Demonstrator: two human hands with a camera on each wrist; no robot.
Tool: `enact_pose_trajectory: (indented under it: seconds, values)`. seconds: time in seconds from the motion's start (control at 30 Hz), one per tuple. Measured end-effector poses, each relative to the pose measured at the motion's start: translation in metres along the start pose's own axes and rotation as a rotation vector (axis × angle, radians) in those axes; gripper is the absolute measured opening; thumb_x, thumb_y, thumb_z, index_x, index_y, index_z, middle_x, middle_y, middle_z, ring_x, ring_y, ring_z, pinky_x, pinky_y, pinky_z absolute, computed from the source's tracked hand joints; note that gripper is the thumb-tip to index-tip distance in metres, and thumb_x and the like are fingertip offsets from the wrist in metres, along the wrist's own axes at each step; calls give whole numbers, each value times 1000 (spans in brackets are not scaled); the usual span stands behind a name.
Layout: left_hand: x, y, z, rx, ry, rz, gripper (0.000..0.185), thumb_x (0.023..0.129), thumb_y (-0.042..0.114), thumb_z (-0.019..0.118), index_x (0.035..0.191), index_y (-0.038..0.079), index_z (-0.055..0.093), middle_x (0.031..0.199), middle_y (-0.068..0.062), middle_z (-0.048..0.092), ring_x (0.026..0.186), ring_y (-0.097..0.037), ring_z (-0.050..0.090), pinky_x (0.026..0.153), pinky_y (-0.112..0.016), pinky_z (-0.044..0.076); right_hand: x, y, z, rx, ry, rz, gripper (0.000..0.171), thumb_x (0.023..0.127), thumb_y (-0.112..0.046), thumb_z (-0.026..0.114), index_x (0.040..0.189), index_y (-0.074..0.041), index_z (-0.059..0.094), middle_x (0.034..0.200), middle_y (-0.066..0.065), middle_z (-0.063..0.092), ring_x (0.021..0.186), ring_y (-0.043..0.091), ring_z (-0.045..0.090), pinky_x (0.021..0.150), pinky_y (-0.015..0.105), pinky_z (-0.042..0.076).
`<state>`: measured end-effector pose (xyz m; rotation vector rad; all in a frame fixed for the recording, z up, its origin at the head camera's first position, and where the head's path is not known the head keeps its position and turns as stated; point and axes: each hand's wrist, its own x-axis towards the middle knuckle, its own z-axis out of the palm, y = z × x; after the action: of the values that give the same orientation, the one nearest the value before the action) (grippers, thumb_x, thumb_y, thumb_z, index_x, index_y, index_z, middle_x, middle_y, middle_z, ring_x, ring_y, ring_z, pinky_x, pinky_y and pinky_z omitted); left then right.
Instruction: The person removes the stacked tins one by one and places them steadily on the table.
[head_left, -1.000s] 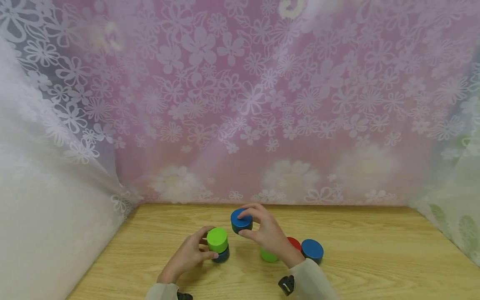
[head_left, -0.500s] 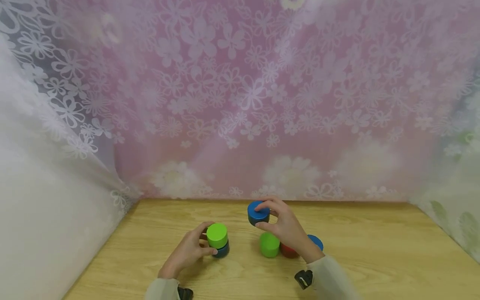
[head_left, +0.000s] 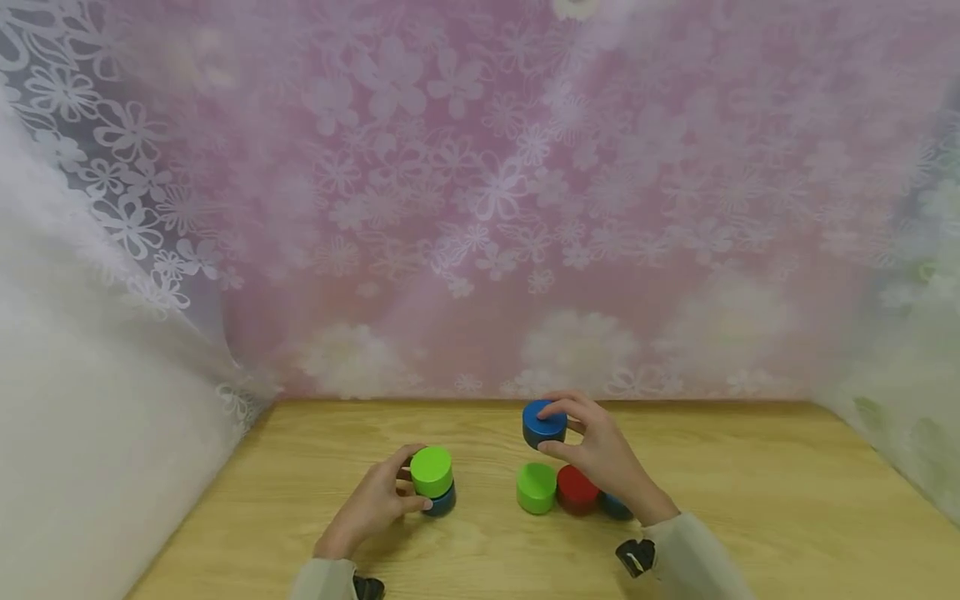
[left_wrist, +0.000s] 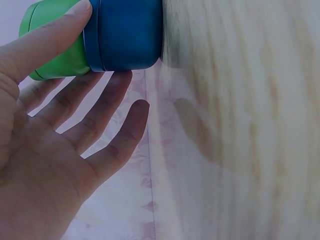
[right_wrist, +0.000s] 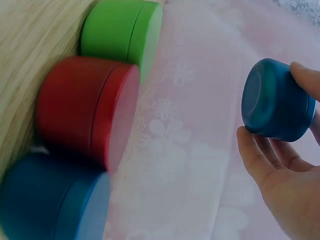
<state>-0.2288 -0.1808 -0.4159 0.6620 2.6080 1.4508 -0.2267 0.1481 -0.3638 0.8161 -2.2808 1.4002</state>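
Observation:
Near the middle of the table stand two round lidded tins, a green tin on top of a blue tin. My left hand holds this stack from the left, its thumb at the seam between the two tins in the left wrist view and the other fingers on the far side. Up in the air, my right hand grips another blue tin between thumb and fingers. It hangs above and behind a second green tin, well apart from the table.
A red tin stands close beside the second green tin, and a further blue tin is partly hidden behind my right wrist. Flowered curtains enclose the wooden table at the back and sides.
My right hand has carried its blue tin to the right, from beside the stack to behind the second green tin. The left hand has stayed at the stack.

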Motion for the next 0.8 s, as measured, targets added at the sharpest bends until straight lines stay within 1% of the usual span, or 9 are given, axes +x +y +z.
enact_pose_trajectory:
  seconds: [0.07, 0.17, 0.3, 0.53, 0.8]
  values:
    - [-2, 0, -2, 6, 14, 3, 70, 83, -1, 83, 144, 1, 48, 123, -17, 60, 106, -34, 63, 89, -51, 56, 0, 1, -2, 6, -13, 9, 32, 82, 5, 82, 111, -1, 70, 131, 23, 57, 120, 44, 58, 96, 51, 52]
    - [-3, 1, -3, 16, 18, 28, 69, 83, -2, 82, 143, -1, 48, 122, -18, 61, 105, -35, 64, 89, -53, 55, -3, 1, -9, -8, -16, 40, 32, 83, 3, 82, 112, -2, 70, 132, 23, 56, 120, 44, 57, 96, 54, 51]
    - [0, 2, 3, 22, 8, 47, 69, 83, -2, 82, 142, -2, 48, 123, -18, 61, 106, -35, 63, 90, -54, 55, -10, 2, -23, -39, -4, 70, 31, 83, 4, 81, 111, -2, 70, 132, 24, 56, 120, 46, 57, 94, 60, 51]
    - [-1, 3, 5, 29, 3, 22, 70, 83, -1, 82, 144, 0, 47, 124, -18, 60, 107, -37, 63, 89, -54, 55, -13, 3, -34, -64, 3, 85, 30, 84, 4, 80, 112, 0, 69, 133, 26, 55, 121, 48, 54, 93, 60, 51]
    - [-1, 5, 4, 29, 3, 6, 71, 84, -1, 81, 145, 0, 46, 125, -19, 60, 108, -38, 63, 87, -52, 56, -19, 9, -38, -80, 20, 73, 32, 82, 5, 82, 110, -2, 69, 132, 22, 56, 122, 48, 54, 91, 59, 53]
